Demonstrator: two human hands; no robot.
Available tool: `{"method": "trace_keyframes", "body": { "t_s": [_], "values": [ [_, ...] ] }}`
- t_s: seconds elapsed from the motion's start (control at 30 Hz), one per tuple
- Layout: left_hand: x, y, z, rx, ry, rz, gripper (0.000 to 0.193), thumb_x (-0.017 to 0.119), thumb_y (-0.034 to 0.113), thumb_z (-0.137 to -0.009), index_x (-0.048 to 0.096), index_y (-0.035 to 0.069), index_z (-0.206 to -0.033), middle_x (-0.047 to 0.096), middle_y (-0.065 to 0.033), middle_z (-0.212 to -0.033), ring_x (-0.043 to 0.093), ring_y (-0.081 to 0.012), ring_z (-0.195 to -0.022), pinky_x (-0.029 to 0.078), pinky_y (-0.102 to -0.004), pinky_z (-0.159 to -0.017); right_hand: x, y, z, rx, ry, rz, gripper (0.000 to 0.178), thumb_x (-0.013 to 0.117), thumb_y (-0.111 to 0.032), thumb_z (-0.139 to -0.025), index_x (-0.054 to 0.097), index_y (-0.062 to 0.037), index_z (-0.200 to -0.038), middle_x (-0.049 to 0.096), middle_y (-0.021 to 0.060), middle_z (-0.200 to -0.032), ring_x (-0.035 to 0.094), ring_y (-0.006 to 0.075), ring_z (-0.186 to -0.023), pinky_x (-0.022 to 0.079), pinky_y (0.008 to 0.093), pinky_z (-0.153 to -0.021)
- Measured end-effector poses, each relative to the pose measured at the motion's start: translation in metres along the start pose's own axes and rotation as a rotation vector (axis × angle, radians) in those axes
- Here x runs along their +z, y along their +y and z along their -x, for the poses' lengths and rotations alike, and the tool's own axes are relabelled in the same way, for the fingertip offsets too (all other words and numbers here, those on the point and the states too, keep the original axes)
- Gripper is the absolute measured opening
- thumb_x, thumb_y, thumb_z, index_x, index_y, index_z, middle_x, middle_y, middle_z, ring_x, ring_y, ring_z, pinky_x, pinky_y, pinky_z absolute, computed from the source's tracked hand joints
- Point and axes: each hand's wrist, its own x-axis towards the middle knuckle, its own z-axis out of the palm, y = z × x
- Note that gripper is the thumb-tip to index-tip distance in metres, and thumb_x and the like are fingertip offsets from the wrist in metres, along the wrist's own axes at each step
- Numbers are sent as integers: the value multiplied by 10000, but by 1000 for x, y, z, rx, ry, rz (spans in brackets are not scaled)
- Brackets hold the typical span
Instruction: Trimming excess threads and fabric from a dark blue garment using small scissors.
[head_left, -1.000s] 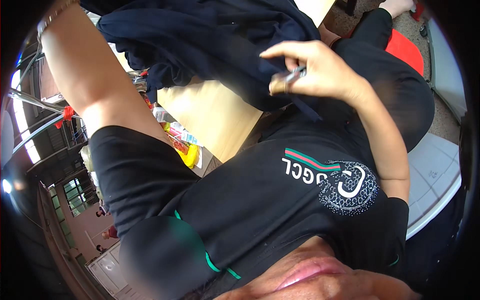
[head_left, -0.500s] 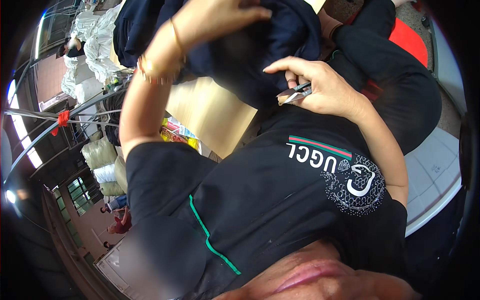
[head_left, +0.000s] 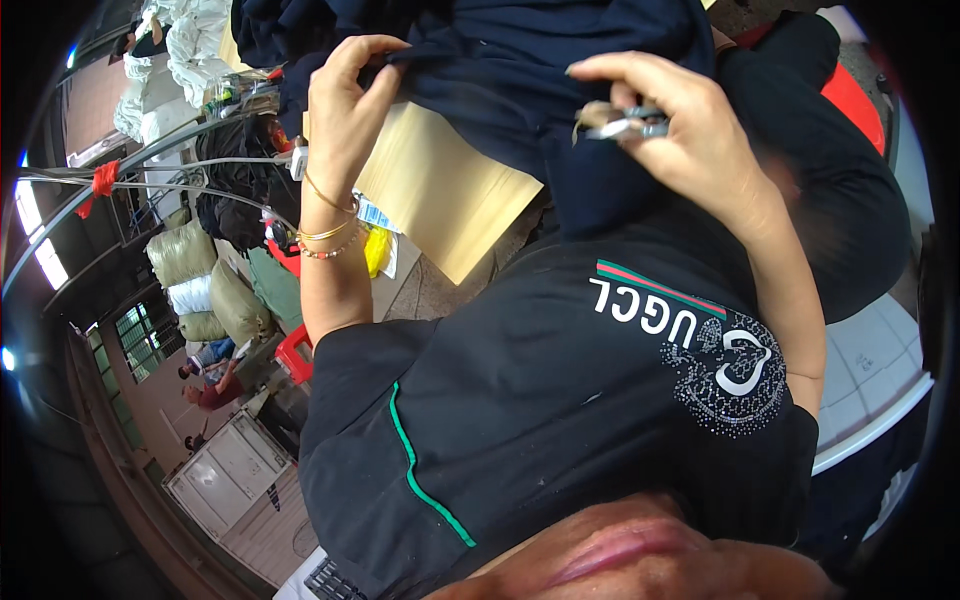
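Observation:
Dark navy cloth (head_left: 490, 100) lies in folds across my lap and over a pale wooden board. At its left side, my left hand (head_left: 350, 105) pinches an edge of this cloth between thumb and fingers. Small thread snips (head_left: 635, 127) with metal blades sit in my right hand (head_left: 690, 120), their tips pointing left above the cloth. The thumb and forefinger of that hand reach out past the snips toward the cloth, apart from each other. Motion blurs the blades a little.
The pale wooden board (head_left: 455, 205) juts out below the cloth. Left of it are a yellow package (head_left: 377, 250), cables with a red tie (head_left: 105, 178) and stuffed sacks (head_left: 185, 265). White material (head_left: 195, 55) is heaped farther off. A red seat (head_left: 855, 105) shows at right.
My left hand has come down from above the cloth and now grips its edge. My right hand, still holding the snips, has shifted up and right. The cloth is spread differently.

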Motion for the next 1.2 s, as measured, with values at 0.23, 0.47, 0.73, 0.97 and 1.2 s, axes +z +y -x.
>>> {"method": "trace_keyframes", "body": {
  "t_s": [0.23,0.47,0.73,0.97,1.2],
  "values": [
    [-7,23,1,48,28,918,226,519,-1,-929,624,-40,-1125,684,-111,-1089,656,-156,-980,496,-259,-913,12,-8,-9,55,12,106,404,771,-156,-815,681,-63,-1198,623,78,-706,638,212,-634,518,342,-616],
    [-28,43,-11,343,38,1121,376,497,190,-886,570,-46,-1170,577,-219,-1106,573,-354,-1088,457,-449,-1008,16,-16,-19,164,-83,13,534,807,-256,-780,650,-66,-1254,602,49,-684,612,167,-613,491,312,-595],
    [-43,50,-9,269,123,1274,328,505,148,-900,580,-39,-1159,585,-196,-1088,588,-330,-1044,464,-460,-991,21,-15,-36,291,-138,-669,334,747,-176,-884,692,32,-1138,725,88,-966,663,110,-918,522,259,-854],
    [-27,71,-16,320,286,1073,244,511,-20,-895,604,-91,-1109,659,-172,-1108,650,-180,-997,482,-258,-939,-9,-21,-37,155,-106,-708,162,724,-92,-872,693,-13,-1009,630,-18,-847,583,56,-802,455,213,-755],
    [18,76,-24,7,148,820,152,685,32,-925,689,3,-1074,683,0,-945,616,-56,-877,461,-188,-820,-66,31,-35,-859,-102,-1550,151,742,34,-761,679,16,-896,638,69,-784,567,130,-603,448,246,-601]
  ]
}}
